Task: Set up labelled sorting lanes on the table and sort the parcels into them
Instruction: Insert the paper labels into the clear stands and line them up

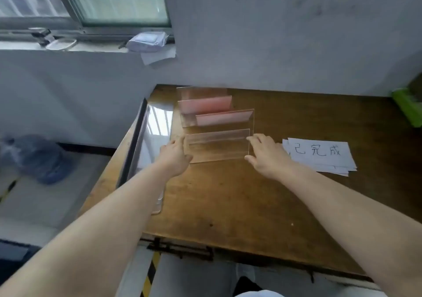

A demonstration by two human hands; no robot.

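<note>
Two bare forearms reach out over a brown wooden table (228, 200). The left hand (175, 157) grips the left end of the nearest clear stand (217, 145), with fingers curled at the top corner and the thumb by the lower edge. The right hand (267, 157) grips the right end, with the forefinger at the top corner, the thumb at the bottom corner and the other fingers loosely bent. This stand sits between the two hands, around the middle of the table. Whether it rests on the wood or is just lifted cannot be told.

Just beside the right hand lies a stack of paper sheets (319, 157), the top one hand-lettered in dark ink. Behind the held stand, more clear stands (225, 118) form a staggered row toward the wall, and two of them show pink. A clear panel (157, 127) lies along the table's left edge. A green object (406, 107) sits at the far right. A pale wrapped packet (147, 41) rests on the windowsill.
</note>
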